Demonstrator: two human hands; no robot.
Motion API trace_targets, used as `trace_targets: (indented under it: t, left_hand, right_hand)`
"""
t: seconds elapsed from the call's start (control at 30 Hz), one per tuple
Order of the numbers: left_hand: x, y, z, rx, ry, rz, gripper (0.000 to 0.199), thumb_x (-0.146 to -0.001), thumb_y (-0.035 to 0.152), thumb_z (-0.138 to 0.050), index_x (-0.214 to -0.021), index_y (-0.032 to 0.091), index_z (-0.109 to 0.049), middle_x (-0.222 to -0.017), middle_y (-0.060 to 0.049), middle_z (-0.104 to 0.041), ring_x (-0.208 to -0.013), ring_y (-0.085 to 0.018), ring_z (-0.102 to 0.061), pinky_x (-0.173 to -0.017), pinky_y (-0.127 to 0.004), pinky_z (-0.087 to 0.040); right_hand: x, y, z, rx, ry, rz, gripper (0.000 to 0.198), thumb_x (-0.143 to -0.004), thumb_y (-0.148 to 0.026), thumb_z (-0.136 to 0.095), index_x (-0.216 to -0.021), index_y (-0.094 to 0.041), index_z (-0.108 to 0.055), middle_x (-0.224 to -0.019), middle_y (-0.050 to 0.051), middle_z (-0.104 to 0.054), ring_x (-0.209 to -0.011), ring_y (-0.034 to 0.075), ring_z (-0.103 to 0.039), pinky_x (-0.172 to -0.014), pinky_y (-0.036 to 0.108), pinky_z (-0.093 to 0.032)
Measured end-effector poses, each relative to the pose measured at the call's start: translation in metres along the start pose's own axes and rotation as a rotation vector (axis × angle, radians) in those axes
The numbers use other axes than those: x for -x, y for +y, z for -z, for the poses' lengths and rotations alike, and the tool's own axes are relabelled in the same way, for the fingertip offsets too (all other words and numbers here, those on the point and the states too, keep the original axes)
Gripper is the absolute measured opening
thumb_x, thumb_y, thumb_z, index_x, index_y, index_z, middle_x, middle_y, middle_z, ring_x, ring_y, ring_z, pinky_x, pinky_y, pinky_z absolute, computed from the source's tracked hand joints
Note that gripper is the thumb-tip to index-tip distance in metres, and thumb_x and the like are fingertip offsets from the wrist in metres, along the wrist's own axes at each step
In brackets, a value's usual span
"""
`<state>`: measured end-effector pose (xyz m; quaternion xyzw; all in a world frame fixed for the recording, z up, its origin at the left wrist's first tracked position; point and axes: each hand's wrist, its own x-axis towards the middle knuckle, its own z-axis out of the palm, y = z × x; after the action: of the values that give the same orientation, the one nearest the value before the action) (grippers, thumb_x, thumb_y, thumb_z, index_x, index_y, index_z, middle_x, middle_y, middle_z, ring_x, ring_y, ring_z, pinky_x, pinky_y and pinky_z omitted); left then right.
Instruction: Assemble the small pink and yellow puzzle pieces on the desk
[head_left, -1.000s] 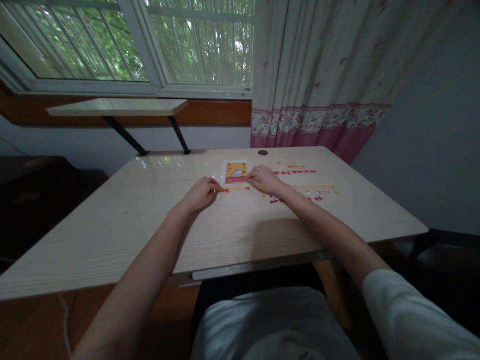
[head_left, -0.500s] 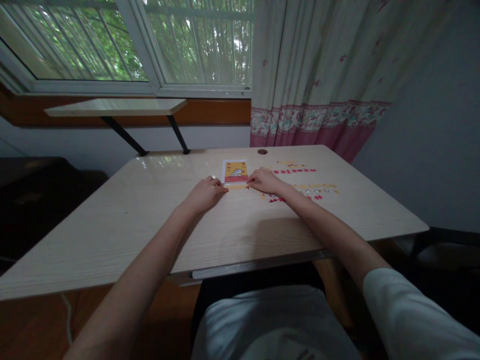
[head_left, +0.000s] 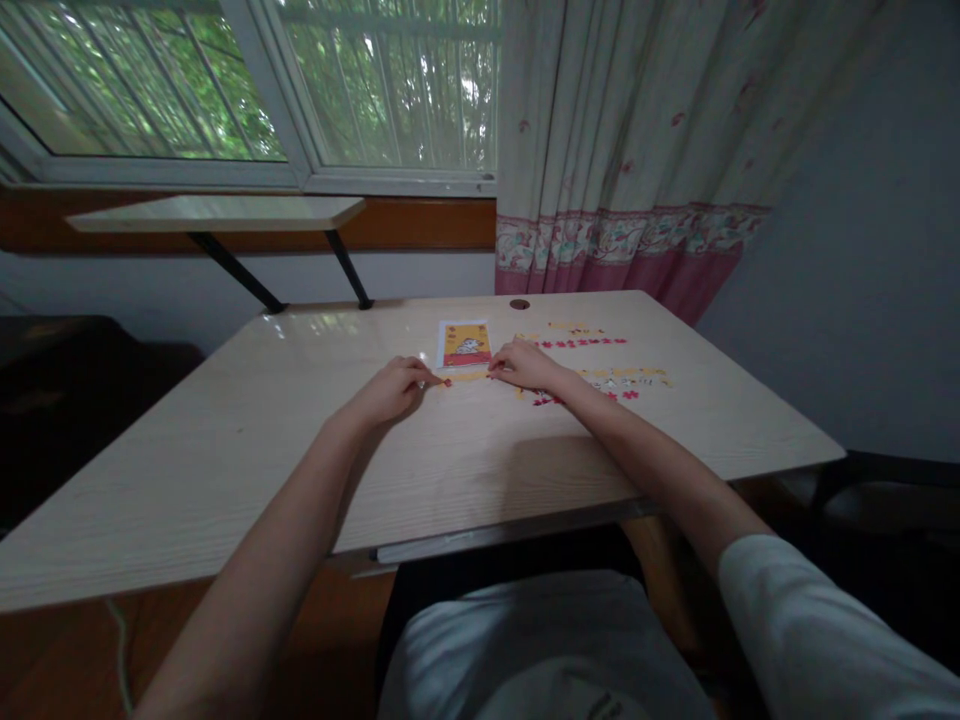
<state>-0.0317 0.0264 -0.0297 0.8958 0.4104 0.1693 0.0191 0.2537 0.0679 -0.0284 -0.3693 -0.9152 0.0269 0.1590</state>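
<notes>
Head view: on a pale wood-grain tabletop (head_left: pixel 277 460) spreading across the middle of the frame, two bare hands rest close to a line of small flat yellow jigsaw-like pieces (head_left: pixel 469 377) just below the centre. The left hand (head_left: pixel 396 388), left of centre, has its fingers mostly curled and its index fingertip at a small red-and-yellow flat piece (head_left: pixel 448 383) at the line's left end; whether the thumb pinches that piece, I cannot tell. The right hand (head_left: pixel 523 364), slightly right of centre, has its thumb and fingertips drawn close together at the line's right end, beside a dark red patch; what lies between them is too small to tell

Between the hands, just above the line, lies a flat rectangular picture card (head_left: pixel 464 343) with a white border, a yellow-and-red ground and a white, dark-spotted animal figure

Right of centre, partly behind the right hand and forearm, more small pieces lie in loose rows: red ones (head_left: pixel 592 342) in an upper row with yellow ones (head_left: pixel 574 325) above, and a lower group of yellow, white and red bits (head_left: pixel 634 382)

A pale raised shelf (head_left: pixel 217 212) on black legs stands at upper left, below a white-framed window (head_left: pixel 300 100); a cream floral curtain with a pink hem (head_left: pixel 622 200) hangs at upper right
</notes>
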Motion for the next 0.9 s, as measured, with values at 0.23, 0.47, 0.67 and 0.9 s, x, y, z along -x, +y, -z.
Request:
trace_targets:
  t: [0.23, 0.47, 0.67, 0.9]
  left_hand:
    - [0.0, -0.003, -0.002, 0.029, -0.001, -0.004, 0.044, -0.077, 0.007, -0.041, -0.101, 0.018, -0.075, -0.097, -0.01, -0.068, -0.088, -0.019, -0.061, -0.087, -0.036, -0.049]
    - [0.0, -0.005, -0.002, 0.053, 0.004, -0.003, 0.044, -0.074, 0.006, -0.041, -0.099, 0.019, -0.075, -0.096, -0.01, -0.069, -0.086, -0.019, -0.062, -0.086, -0.037, -0.05]
    - [-0.001, 0.0, 0.003, 0.043, 0.017, 0.026, 0.038, -0.078, 0.009, -0.043, -0.099, 0.018, -0.074, -0.094, -0.009, -0.07, -0.086, -0.019, -0.062, -0.085, -0.035, -0.05]
    - [0.001, -0.001, 0.001, 0.007, 0.024, 0.051, 0.038, -0.078, 0.009, -0.042, -0.096, 0.017, -0.074, -0.093, -0.01, -0.07, -0.086, -0.02, -0.062, -0.085, -0.036, -0.05]
  right_hand:
    - [-0.001, 0.0, 0.0, 0.007, 0.002, 0.004, 0.018, -0.085, -0.028, -0.062, -0.095, -0.019, -0.074, -0.086, 0.005, -0.073, -0.083, 0.017, -0.061, -0.082, 0.027, -0.036]
    - [0.001, -0.002, 0.002, -0.025, -0.028, 0.018, 0.02, -0.086, -0.03, -0.06, -0.096, -0.019, -0.074, -0.088, 0.006, -0.073, -0.083, 0.016, -0.061, -0.081, 0.027, -0.037]
    - [0.003, 0.005, 0.012, -0.062, 0.044, -0.082, 0.02, -0.086, -0.027, -0.058, -0.094, -0.018, -0.074, -0.089, 0.006, -0.072, -0.085, 0.016, -0.06, -0.081, 0.027, -0.038]
    - [0.022, 0.061, 0.031, -0.01, 0.234, -0.542, 0.024, -0.086, -0.024, -0.052, -0.094, -0.014, -0.073, -0.091, 0.01, -0.072, -0.084, 0.017, -0.062, -0.076, 0.026, -0.042]
